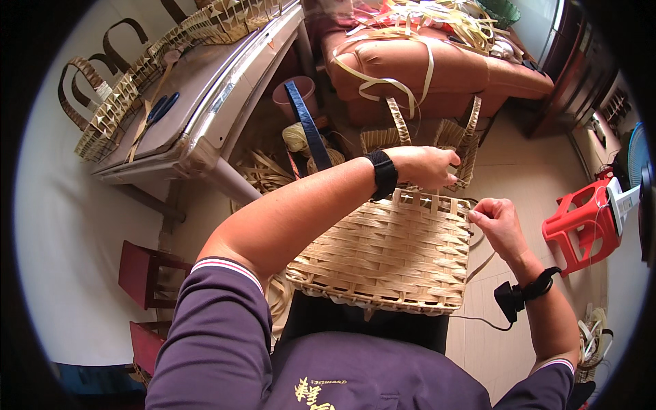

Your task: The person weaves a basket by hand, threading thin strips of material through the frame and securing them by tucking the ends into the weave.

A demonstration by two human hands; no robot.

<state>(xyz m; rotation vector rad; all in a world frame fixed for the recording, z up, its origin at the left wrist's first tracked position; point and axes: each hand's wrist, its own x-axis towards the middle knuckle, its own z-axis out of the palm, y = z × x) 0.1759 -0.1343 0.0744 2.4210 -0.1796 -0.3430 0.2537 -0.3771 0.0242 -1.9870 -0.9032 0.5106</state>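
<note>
While the woven basket (386, 256) sits over the person's lap (362, 322), the right hand (501, 222) pinches it near its far right corner. Left hand (427, 166) is above its far edge, half curled; can't tell if it grips anything.

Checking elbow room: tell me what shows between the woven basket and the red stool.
In the head view: the right hand and forearm, a thin strip by the woven basket, and pale floor toward the red stool.
</note>
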